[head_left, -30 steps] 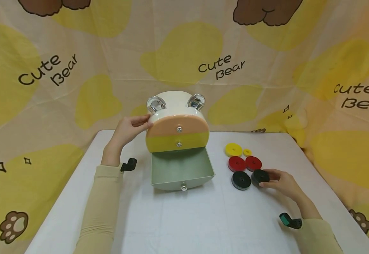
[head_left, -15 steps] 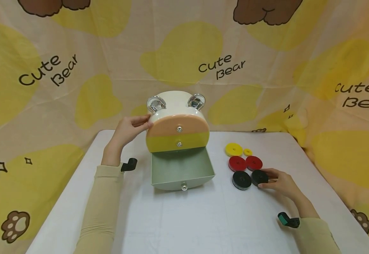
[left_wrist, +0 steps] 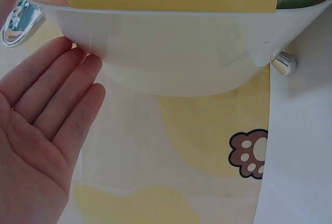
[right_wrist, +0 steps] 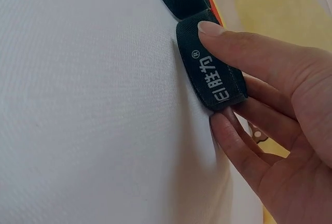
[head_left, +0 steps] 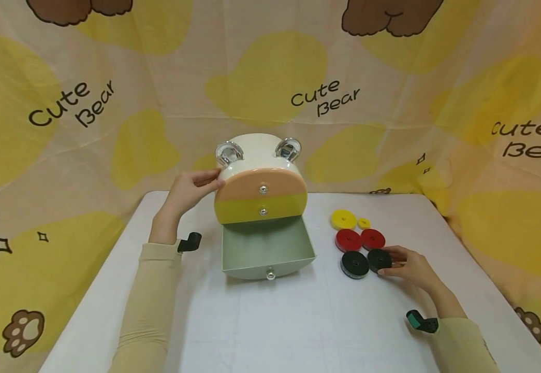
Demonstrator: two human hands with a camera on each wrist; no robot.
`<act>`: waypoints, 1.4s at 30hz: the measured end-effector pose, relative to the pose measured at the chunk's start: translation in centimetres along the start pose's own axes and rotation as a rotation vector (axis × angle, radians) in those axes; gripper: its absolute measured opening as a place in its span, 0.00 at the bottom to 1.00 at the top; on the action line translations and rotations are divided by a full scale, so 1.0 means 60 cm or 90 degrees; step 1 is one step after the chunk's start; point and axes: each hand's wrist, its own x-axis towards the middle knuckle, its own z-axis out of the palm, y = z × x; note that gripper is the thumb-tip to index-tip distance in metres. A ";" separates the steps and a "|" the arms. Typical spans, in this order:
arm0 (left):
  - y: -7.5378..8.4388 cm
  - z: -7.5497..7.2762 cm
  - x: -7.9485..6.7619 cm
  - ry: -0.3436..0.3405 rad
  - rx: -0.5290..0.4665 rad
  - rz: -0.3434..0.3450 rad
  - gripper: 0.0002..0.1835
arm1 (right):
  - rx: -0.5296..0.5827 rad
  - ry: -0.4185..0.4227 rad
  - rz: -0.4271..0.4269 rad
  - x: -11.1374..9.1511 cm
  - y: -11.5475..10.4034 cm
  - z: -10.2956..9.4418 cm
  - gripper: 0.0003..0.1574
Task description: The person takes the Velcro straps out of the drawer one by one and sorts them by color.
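Observation:
My right hand [head_left: 410, 268] pinches a black roll of fabric strap [head_left: 379, 260] at the right of the table. In the right wrist view the thumb presses its white-lettered outer band [right_wrist: 210, 71] while the fingers sit around its far side. A second black roll [head_left: 354, 264] lies right beside it. My left hand [head_left: 190, 191] touches the left side of a small bear-shaped drawer cabinet [head_left: 258, 150] with silver ears. Its fingers [left_wrist: 62, 86] are straight along the white shell, with the thumb near the peach front. The green bottom drawer [head_left: 267, 243] is pulled out, with nothing in it.
Behind the black rolls lie two red rolls [head_left: 348, 240], then a large yellow roll [head_left: 343, 219] and a small yellow one [head_left: 363, 223]. The white table [head_left: 275, 326] is backed by a bear-print cloth [head_left: 261, 77]. The drawer's knob [head_left: 271, 275] points forward.
My right hand has shifted slightly left with the black roll, bringing it closer against the other black roll. The left hand and the cabinet stay where they were.

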 end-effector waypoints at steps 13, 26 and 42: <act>-0.005 0.001 0.003 0.000 0.003 0.000 0.33 | -0.001 -0.005 -0.005 0.000 0.001 -0.003 0.47; -0.006 0.001 0.001 0.003 0.003 0.008 0.32 | 0.000 0.006 -0.031 -0.004 0.000 -0.011 0.45; 0.004 0.000 -0.003 0.001 -0.003 0.001 0.31 | 0.010 0.083 -0.090 -0.016 -0.050 -0.016 0.34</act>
